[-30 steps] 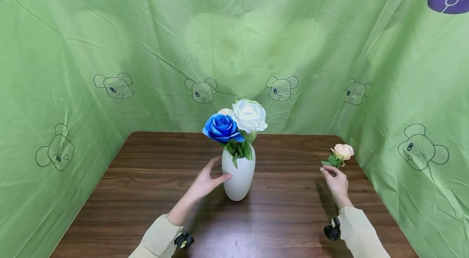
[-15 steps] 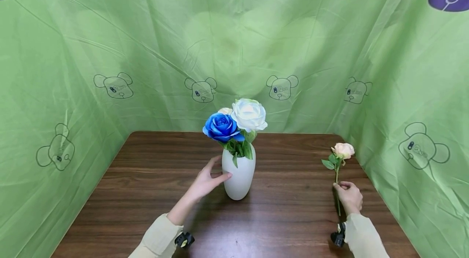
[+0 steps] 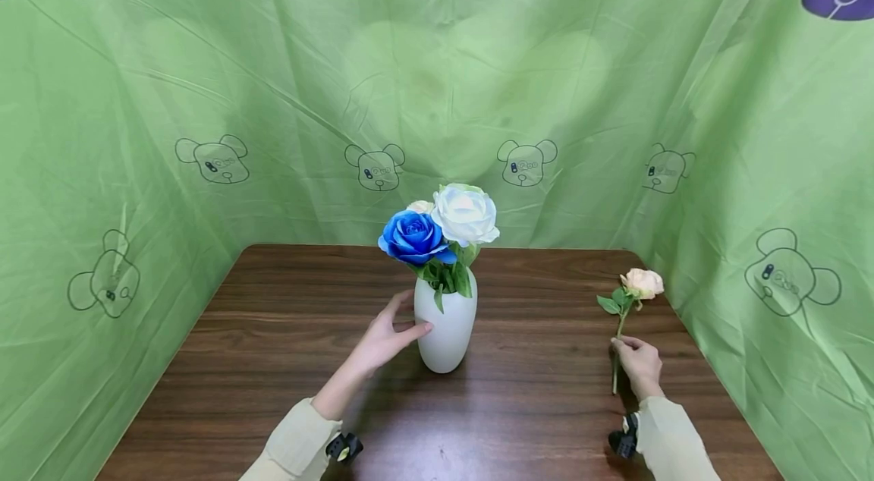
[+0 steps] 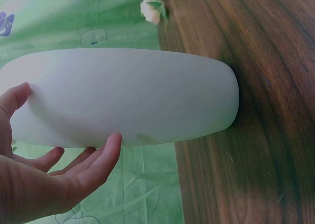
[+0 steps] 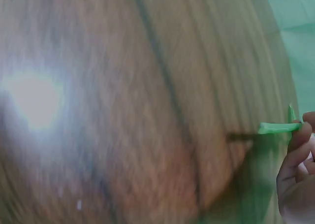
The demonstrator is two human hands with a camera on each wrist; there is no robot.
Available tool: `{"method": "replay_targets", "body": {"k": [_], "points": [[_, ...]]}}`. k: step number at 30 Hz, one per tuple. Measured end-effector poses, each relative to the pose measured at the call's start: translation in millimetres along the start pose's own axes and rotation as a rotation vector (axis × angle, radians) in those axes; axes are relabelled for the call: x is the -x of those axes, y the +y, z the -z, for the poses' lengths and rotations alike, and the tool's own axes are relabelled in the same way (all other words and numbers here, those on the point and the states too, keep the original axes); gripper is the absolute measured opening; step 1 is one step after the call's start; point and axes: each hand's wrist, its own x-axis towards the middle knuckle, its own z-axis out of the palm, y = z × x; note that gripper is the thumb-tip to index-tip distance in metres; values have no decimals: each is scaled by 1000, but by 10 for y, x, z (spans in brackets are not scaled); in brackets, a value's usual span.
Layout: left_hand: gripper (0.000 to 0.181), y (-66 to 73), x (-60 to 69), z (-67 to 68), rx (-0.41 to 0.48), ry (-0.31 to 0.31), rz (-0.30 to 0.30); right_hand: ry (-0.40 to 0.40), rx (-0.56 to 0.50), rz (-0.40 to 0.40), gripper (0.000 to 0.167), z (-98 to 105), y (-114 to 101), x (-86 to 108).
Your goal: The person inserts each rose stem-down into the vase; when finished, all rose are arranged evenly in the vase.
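Observation:
A tall white vase [image 3: 452,333] stands upright mid-table, holding a blue rose [image 3: 413,238], a white rose [image 3: 466,214] and a partly hidden pale bloom [image 3: 419,206]. My left hand [image 3: 382,341] holds the vase's left side, thumb at the front; in the left wrist view its fingertips [image 4: 114,141] touch the wall. At the right, my right hand [image 3: 640,366] pinches the stem of a pale pink rose [image 3: 643,284], its bloom pointing away. The stem's green cut end [image 5: 275,128] sticks out past the fingers in the right wrist view.
The brown wooden table [image 3: 300,291] extends around the vase. Green printed cloth [image 3: 437,102] hangs behind it and along both sides. Black wrist devices [image 3: 344,449] sit by the cream sleeves [image 3: 293,435].
My right hand has slid down the rose's stem towards me, baring more of it, then shifted slightly left with the lower stem. The left hand and vase look still.

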Motion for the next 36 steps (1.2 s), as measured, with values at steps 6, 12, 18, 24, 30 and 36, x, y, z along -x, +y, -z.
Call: {"method": "replay_targets", "body": {"k": [6, 12, 18, 24, 30, 36], "points": [[62, 190, 82, -2, -18, -4, -3, -88, -293, 36, 34, -169, -163, 1], [62, 179, 79, -3, -26, -4, 3, -144, -508, 235, 20, -425, -129, -113], [65, -17, 1, 1, -9, 3, -7, -242, -564, 384, 18, -659, -108, -264], [65, -125, -42, -4, -20, 17, -13, -388, -711, 488, 15, -643, -464, -37], [66, -111, -36, -5, -25, 21, -15, -429, -660, 572, 14, -618, -771, 178], [66, -104, -32, -7, -29, 21, -7, -484, -703, 569, 16, -626, -972, 268]]}}
